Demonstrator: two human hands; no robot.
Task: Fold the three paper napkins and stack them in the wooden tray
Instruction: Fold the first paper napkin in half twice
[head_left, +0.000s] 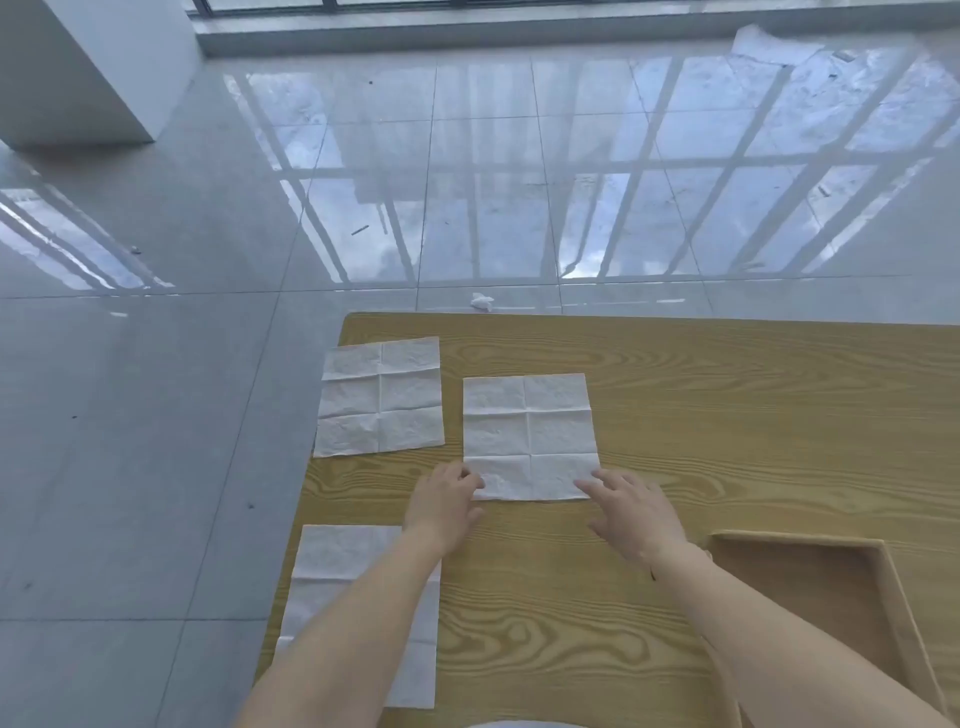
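Both hands are down at the near edge of the middle napkin (530, 436). The left hand (445, 501) has its fingers bent onto the near left corner; whether it actually pinches the paper I cannot tell. The right hand (631, 512) lies with fingers nearly straight, tips resting on the near right corner.

I count three napkins, all unfolded and flat, each creased into six panels. The far-left napkin (380, 397) overhangs the table's left edge. The near-left napkin (343, 558) lies partly under the left forearm.

One wooden tray (896, 618) sits by the right forearm, with nothing in it.

The wooden table (727, 395) has bare room to the right of the middle napkin. One crumpled white scrap (481, 301) lies on the tiled floor (156, 415) beyond the far edge.
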